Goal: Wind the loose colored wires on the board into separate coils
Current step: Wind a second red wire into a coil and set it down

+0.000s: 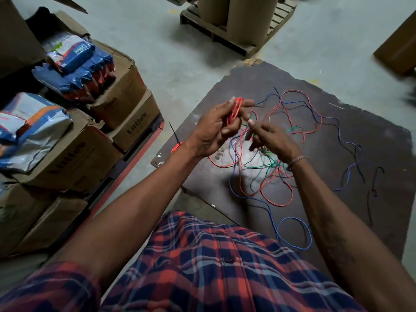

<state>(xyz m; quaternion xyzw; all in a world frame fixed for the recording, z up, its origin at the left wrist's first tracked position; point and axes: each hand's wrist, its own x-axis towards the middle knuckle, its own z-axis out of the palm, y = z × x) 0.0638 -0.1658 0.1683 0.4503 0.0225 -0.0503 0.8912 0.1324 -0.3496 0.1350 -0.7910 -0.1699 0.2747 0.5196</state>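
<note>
many loose wires (281,167) sprawl over dark board (371,154) on concrete floor (180,64).

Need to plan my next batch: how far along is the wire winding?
Early. Done: perhaps one small red coil at the board's left edge. In hand: the left hand holds a red coil while the right hand feeds wire. Left: tangled red, green, black wires and blue wire.
</note>
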